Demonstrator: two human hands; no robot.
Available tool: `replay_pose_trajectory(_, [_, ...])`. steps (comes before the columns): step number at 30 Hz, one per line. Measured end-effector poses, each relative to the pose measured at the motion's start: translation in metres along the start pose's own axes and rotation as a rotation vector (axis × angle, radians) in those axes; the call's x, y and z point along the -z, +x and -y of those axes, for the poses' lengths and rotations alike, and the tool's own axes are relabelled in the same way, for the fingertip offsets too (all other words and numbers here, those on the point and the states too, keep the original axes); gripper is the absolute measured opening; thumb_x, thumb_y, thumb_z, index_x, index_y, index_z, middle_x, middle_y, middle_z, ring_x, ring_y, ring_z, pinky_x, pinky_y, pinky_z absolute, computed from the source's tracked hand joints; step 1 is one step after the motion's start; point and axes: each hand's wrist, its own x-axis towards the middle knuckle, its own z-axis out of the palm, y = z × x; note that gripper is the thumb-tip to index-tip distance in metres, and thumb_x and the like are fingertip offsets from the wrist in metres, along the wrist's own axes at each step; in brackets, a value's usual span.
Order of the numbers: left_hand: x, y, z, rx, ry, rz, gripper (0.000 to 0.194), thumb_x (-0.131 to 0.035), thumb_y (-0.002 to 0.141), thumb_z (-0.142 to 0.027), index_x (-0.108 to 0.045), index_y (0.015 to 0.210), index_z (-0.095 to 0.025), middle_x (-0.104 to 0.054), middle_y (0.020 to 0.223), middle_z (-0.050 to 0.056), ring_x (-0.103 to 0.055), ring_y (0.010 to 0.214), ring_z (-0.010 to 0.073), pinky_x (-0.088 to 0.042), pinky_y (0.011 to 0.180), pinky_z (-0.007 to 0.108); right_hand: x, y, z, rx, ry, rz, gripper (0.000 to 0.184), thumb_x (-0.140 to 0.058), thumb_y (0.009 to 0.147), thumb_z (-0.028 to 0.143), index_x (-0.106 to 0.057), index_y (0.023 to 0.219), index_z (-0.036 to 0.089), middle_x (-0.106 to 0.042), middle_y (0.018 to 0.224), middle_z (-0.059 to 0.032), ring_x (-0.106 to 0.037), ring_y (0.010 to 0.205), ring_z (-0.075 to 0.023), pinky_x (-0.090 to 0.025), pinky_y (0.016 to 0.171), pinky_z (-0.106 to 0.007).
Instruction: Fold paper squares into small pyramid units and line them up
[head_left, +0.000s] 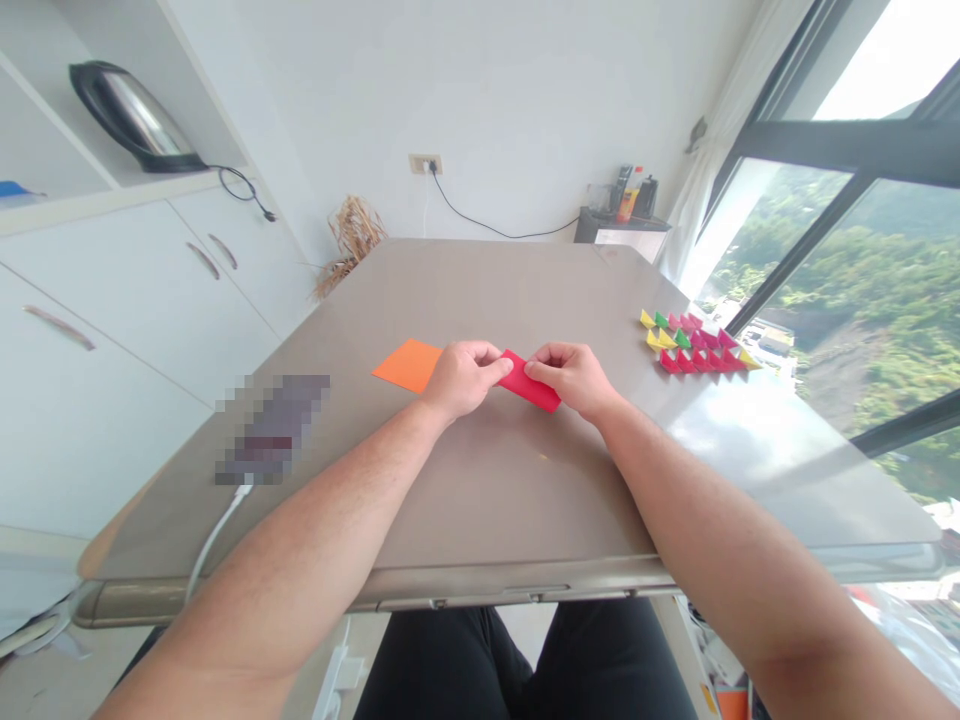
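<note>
A folded strip of red paper point(534, 387) lies across the middle of the grey table point(480, 480). My left hand point(461, 375) pinches its left end with thumb and fingers closed. My right hand point(574, 377) pinches the strip from the right side, fingers curled over its upper edge. An orange paper sheet point(405, 364) lies flat just left of my left hand, partly hidden behind it.
Several small folded paper pieces point(694, 343) in yellow, green, pink and red sit in rows at the table's right. A phone point(271, 430) with a white cable lies at the left. White cabinets with a kettle point(131, 115) stand left; a large window is at the right.
</note>
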Motion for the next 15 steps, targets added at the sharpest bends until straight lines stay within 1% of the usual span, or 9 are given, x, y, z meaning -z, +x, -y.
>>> replay_pose_trajectory(3, [0.002, 0.000, 0.001, 0.009, 0.056, 0.171, 0.025, -0.071, 0.077, -0.041, -0.070, 0.070, -0.017, -0.069, 0.068, 0.002, -0.058, 0.064, 0.0149, -0.043, 0.062, 0.027, 0.001, -0.001, 0.001, 0.027, -0.076, 0.073, 0.014, -0.069, 0.072, 0.034, -0.070, 0.073, 0.019, -0.067, 0.068, 0.0000, -0.057, 0.063, -0.0144, -0.042, 0.056, -0.026])
replay_pose_trajectory(5, [0.002, 0.000, 0.003, 0.004, 0.073, 0.225, 0.025, -0.071, 0.077, -0.042, -0.070, 0.070, -0.017, -0.069, 0.069, 0.002, -0.059, 0.065, 0.0152, -0.043, 0.062, 0.028, -0.001, -0.001, 0.001, 0.041, -0.124, 0.081, 0.013, -0.067, 0.072, 0.032, -0.069, 0.071, 0.019, -0.066, 0.066, 0.0004, -0.057, 0.063, -0.0142, -0.042, 0.056, -0.025])
replay_pose_trajectory(6, [0.001, 0.000, 0.004, 0.005, 0.070, 0.220, 0.025, -0.071, 0.077, -0.042, -0.071, 0.071, -0.017, -0.070, 0.070, 0.002, -0.060, 0.065, 0.0154, -0.043, 0.062, 0.028, -0.002, -0.001, 0.002, 0.037, -0.136, 0.065, 0.013, -0.066, 0.071, 0.032, -0.068, 0.069, 0.019, -0.065, 0.065, 0.0006, -0.056, 0.063, -0.0142, -0.042, 0.055, -0.025])
replay_pose_trajectory(8, [-0.003, 0.000, 0.005, 0.016, 0.022, 0.166, 0.025, -0.071, 0.078, -0.042, -0.071, 0.073, -0.017, -0.071, 0.072, 0.002, -0.062, 0.067, 0.0157, -0.046, 0.064, 0.028, -0.006, -0.001, 0.003, 0.021, -0.113, -0.004, 0.012, -0.065, 0.071, 0.031, -0.065, 0.068, 0.019, -0.063, 0.064, 0.0009, -0.055, 0.062, -0.0139, -0.041, 0.053, -0.025])
replay_pose_trajectory(12, [-0.011, 0.000, 0.006, 0.063, -0.232, 0.042, 0.024, -0.073, 0.077, -0.041, -0.071, 0.078, -0.017, -0.072, 0.076, 0.002, -0.066, 0.073, 0.0167, -0.052, 0.072, 0.030, -0.015, -0.001, 0.005, -0.003, 0.045, -0.153, 0.013, -0.063, 0.071, 0.032, -0.059, 0.066, 0.020, -0.059, 0.062, 0.0023, -0.052, 0.057, -0.0121, -0.038, 0.051, -0.025])
replay_pose_trajectory(13, [-0.013, 0.001, 0.005, 0.066, -0.282, 0.018, 0.024, -0.073, 0.077, -0.040, -0.071, 0.077, -0.017, -0.071, 0.076, 0.002, -0.066, 0.074, 0.0167, -0.053, 0.073, 0.030, -0.016, -0.001, 0.005, -0.004, 0.073, -0.173, 0.014, -0.063, 0.071, 0.032, -0.059, 0.066, 0.020, -0.058, 0.061, 0.0027, -0.051, 0.057, -0.0118, -0.037, 0.050, -0.025])
replay_pose_trajectory(15, [-0.014, 0.001, 0.004, 0.060, -0.311, -0.006, 0.022, -0.073, 0.076, -0.038, -0.069, 0.074, -0.017, -0.070, 0.073, 0.002, -0.066, 0.072, 0.0161, -0.052, 0.072, 0.030, -0.018, -0.001, 0.004, 0.000, 0.115, -0.179, 0.014, -0.064, 0.071, 0.032, -0.059, 0.066, 0.020, -0.058, 0.060, 0.0030, -0.050, 0.057, -0.0117, -0.038, 0.051, -0.025])
